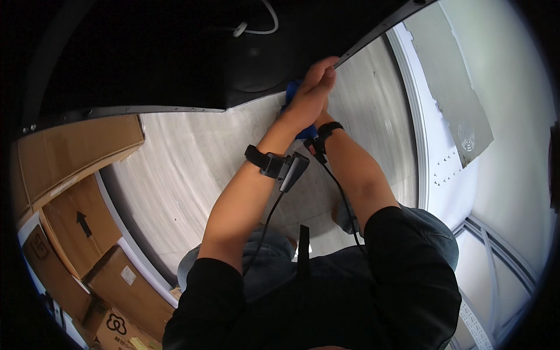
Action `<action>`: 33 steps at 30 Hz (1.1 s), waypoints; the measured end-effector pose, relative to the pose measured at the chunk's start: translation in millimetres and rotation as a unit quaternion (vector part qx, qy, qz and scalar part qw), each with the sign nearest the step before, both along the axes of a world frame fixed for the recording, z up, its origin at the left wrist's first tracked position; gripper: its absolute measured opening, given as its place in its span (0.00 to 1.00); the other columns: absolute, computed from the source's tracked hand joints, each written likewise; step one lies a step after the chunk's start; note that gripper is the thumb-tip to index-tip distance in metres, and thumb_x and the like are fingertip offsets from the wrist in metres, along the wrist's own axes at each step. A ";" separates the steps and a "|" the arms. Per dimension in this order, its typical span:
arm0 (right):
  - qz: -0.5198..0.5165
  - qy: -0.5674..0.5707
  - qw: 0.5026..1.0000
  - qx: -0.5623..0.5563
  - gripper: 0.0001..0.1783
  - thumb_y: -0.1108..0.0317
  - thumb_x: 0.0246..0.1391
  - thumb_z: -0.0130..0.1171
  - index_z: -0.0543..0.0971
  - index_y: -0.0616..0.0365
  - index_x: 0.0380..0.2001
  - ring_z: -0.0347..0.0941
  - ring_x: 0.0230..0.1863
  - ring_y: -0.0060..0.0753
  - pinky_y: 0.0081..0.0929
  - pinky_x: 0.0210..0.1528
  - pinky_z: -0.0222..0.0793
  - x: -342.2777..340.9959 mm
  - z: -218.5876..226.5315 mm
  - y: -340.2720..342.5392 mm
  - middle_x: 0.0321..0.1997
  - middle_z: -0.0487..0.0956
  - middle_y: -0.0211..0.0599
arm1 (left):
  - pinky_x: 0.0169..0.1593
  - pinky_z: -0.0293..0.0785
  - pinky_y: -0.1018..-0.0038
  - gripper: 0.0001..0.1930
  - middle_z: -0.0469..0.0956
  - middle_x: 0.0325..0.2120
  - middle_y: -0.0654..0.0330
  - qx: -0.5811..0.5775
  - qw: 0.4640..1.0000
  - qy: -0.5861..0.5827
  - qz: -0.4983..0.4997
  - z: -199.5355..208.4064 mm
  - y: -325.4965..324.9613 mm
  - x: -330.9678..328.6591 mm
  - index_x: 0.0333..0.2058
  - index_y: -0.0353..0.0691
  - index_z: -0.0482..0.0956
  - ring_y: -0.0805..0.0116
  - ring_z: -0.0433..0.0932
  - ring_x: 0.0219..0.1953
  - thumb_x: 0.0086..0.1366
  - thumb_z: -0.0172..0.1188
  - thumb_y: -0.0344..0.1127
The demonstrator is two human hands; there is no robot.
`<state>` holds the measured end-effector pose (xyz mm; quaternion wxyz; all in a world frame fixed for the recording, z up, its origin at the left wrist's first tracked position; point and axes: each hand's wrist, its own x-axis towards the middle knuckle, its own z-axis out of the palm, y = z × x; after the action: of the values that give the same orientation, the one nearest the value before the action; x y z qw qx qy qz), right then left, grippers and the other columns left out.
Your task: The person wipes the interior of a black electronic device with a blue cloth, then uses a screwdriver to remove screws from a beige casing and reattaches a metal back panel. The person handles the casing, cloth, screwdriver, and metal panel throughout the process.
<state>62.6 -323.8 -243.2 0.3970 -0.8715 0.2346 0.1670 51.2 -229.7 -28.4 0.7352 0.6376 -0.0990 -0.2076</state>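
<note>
My left hand reaches up to the edge of a large black panel. Its fingers are drawn together at the panel's rim, and whatever they pinch is too small or hidden to make out. Behind and below it, my right hand is mostly covered by the left. Blue parts of what looks like a hand-held tool show around the two hands, and my right hand appears closed on it. The tool's working end is hidden. Each wrist wears a black strap, the left one with a small black device and a cable.
Cardboard boxes are stacked at the left, behind a pale rail. A white cable hangs against the black panel. At the right stand a white frame edge and a grey sheet. Light wood-look floor lies below.
</note>
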 end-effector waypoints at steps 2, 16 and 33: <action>0.042 -0.163 0.985 0.017 0.24 0.50 0.52 0.54 0.77 0.58 0.44 0.76 0.45 0.53 0.42 0.42 0.70 -3.1 -18.8 -0.8 0.46 0.78 0.55 | 0.65 0.50 0.65 0.33 0.58 0.63 0.54 -0.022 1.000 0.016 0.006 -0.1 -3.9 -2.6 0.63 0.42 0.58 0.60 0.55 0.66 0.70 0.35 0.61; 0.052 -0.155 0.979 0.120 0.23 0.54 0.52 0.55 0.74 0.54 0.49 0.74 0.49 0.52 0.41 0.44 0.69 -36.5 -4.4 37.7 0.48 0.77 0.53 | 0.62 0.25 0.44 0.31 0.66 0.60 0.59 0.088 0.996 0.012 0.023 -20.4 0.9 -18.4 0.61 0.52 0.63 0.61 0.64 0.62 0.66 0.42 0.63; 0.184 -0.234 0.955 -0.014 0.32 0.70 0.39 0.66 0.65 0.55 0.51 0.72 0.45 0.64 0.45 0.46 0.72 -12.0 81.4 114.7 0.52 0.66 0.50 | 0.48 0.71 0.76 0.13 0.80 0.36 0.57 0.155 0.939 0.056 0.303 -79.2 153.1 -58.7 0.44 0.34 0.77 0.68 0.78 0.41 0.58 0.56 0.27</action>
<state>50.6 -209.1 -161.8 0.3906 -0.9199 -0.0263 0.0254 -7.5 -76.6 -107.6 0.6593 0.7311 0.1737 -0.0238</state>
